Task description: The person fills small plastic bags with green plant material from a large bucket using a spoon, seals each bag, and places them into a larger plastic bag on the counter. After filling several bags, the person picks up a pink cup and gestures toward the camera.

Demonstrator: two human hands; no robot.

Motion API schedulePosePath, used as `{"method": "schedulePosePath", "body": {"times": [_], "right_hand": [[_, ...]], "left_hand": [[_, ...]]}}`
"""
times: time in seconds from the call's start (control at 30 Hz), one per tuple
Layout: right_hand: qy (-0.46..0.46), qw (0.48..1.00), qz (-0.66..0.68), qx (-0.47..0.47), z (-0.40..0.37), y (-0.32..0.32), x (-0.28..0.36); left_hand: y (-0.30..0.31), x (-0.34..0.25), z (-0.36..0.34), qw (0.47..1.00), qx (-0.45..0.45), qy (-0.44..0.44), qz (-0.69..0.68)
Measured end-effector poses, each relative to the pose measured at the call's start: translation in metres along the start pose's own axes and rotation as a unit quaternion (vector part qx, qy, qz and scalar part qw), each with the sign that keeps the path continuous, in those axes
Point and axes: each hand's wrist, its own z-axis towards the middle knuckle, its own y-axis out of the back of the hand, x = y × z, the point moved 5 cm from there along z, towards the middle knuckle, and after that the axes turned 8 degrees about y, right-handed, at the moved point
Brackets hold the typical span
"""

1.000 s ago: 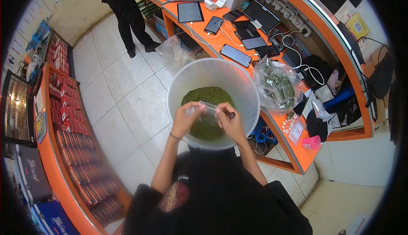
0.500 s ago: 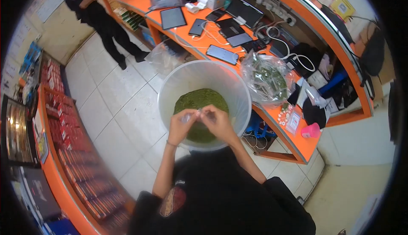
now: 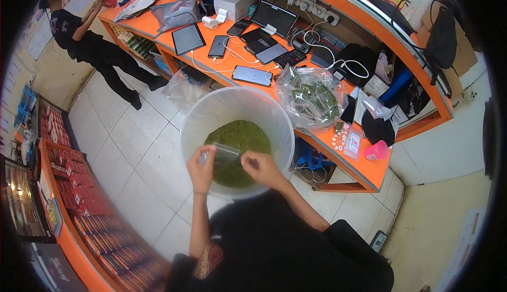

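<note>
Over a large translucent bucket, a small clear plastic bag is pinched between the thumb and fingers of my left hand. The bag lies roughly level and looks unfilled. My right hand is just to the right of the bag's other end, its fingers curled together; what they hold, if anything, does not show. Below both hands, loose green ground material covers the bucket's bottom. On the counter beyond, a big clear bag contains several narrow clear packets and some green contents.
The orange counter carries phones, a tablet, a label printer, cables and a pink cup. Another person stands at the far left. Shelves of red boxes line the left side.
My hands were together, pinching at one spot; now they are apart and the clear bag shows between them. The view has shifted, and more of the other person is visible.
</note>
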Motion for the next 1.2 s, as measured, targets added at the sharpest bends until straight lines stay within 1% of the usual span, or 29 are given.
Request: {"method": "schedulePosePath", "body": {"times": [0.03,0.1,0.13,0.17,0.2,0.23,0.27,0.3,0.33,0.37,0.4,0.43,0.47,0.5,0.57,0.6,0.63,0.67,0.7,0.73,0.8,0.83,0.9,0.97,1.03,1.07,1.1,1.17,1.2], "right_hand": [[0.001,1.000,0.008,0.002,0.001,0.000,-0.002],[-0.027,1.000,-0.012,0.007,0.002,-0.001,0.000],[-0.057,0.998,-0.031,0.015,0.003,-0.001,0.001],[-0.057,0.998,-0.032,0.013,0.004,-0.001,-0.008],[-0.033,0.995,-0.059,0.070,0.005,-0.008,-0.022],[-0.008,0.988,-0.085,0.126,0.007,-0.013,-0.025],[-0.007,0.988,-0.086,0.125,0.007,-0.012,-0.028],[-0.075,0.995,-0.033,0.057,0.008,-0.002,-0.033],[-0.141,0.990,0.021,-0.012,0.008,0.006,-0.037],[-0.141,0.990,0.020,-0.012,0.010,0.011,-0.035],[-0.151,0.953,0.198,-0.172,0.012,0.028,-0.028],[-0.153,0.861,0.364,-0.322,0.010,0.040,-0.026],[-0.153,0.861,0.362,-0.322,0.013,0.043,-0.020],[-0.178,0.851,0.378,-0.320,0.013,0.042,-0.018],[-0.202,0.839,0.392,-0.319,0.011,0.036,-0.018],[-0.221,0.888,0.321,-0.243,0.011,0.025,-0.016],[-0.239,0.925,0.246,-0.164,0.010,0.013,-0.016],[-0.238,0.925,0.246,-0.163,0.009,0.001,-0.020],[-0.144,0.971,0.170,-0.088,0.013,-0.014,-0.017],[-0.046,0.995,0.091,-0.012,0.016,-0.026,-0.012],[-0.061,0.994,0.085,-0.011,0.016,-0.033,-0.015],[-0.075,0.994,0.079,-0.010,0.017,-0.037,-0.013],[-0.069,0.994,0.078,-0.015,0.016,-0.032,-0.015],[-0.096,0.985,0.119,-0.084,0.014,-0.023,-0.033],[-0.115,0.984,0.107,-0.086,0.018,-0.009,-0.027],[-0.134,0.983,0.098,-0.072,0.020,-0.005,-0.024],[-0.135,0.983,0.100,-0.068,0.022,-0.001,-0.015],[-0.189,0.973,0.131,0.017,0.021,-0.003,-0.004],[-0.181,0.968,0.171,0.020,0.019,-0.007,-0.006]], "left_hand": [[0.002,-0.001,0.002,1.000,0.000,-0.002,0.000],[0.000,-0.005,0.004,0.997,0.080,-0.016,0.017],[-0.001,-0.005,0.003,0.996,0.081,-0.017,0.016],[-0.009,-0.003,0.001,0.991,0.130,-0.018,0.030],[-0.017,-0.002,-0.002,0.983,0.179,-0.019,0.043],[-0.020,-0.004,-0.004,0.983,0.180,-0.020,0.043],[-0.018,-0.007,-0.003,0.991,0.128,-0.037,0.025],[-0.014,-0.011,-0.002,0.996,0.075,-0.055,0.007],[-0.006,-0.011,0.001,0.997,0.043,-0.044,0.038],[-0.001,-0.011,0.003,0.997,0.043,-0.045,0.037],[0.006,-0.003,0.006,0.999,0.020,0.030,-0.037],[0.010,-0.002,0.005,0.988,-0.002,0.105,-0.110],[0.010,-0.006,0.000,0.973,0.028,0.172,-0.154],[0.008,-0.004,0.000,0.972,0.030,0.172,-0.155],[-0.002,0.003,0.000,0.956,0.065,0.168,-0.230],[-0.004,0.008,0.001,0.956,0.066,0.168,-0.230],[-0.010,0.010,0.001,0.945,0.123,0.170,-0.249],[-0.015,0.011,0.001,0.931,0.179,0.172,-0.267],[-0.017,0.009,-0.001,0.931,0.178,0.173,-0.267],[-0.025,0.005,-0.005,0.906,0.202,0.189,-0.319],[-0.034,-0.008,-0.013,0.856,0.247,0.215,-0.400],[-0.036,-0.008,-0.013,0.858,0.242,0.216,-0.399],[-0.035,-0.005,-0.014,0.872,0.270,0.192,-0.360],[-0.028,0.007,-0.011,0.880,0.277,0.170,-0.345],[-0.025,0.007,-0.013,0.889,0.273,0.233,-0.285],[-0.023,0.001,-0.014,0.907,0.217,0.242,-0.268],[-0.021,0.002,-0.012,0.907,0.213,0.244,-0.268],[-0.019,0.003,-0.010,0.929,0.235,0.228,-0.171],[-0.018,0.005,-0.011,0.933,0.239,0.238,-0.125]]}}
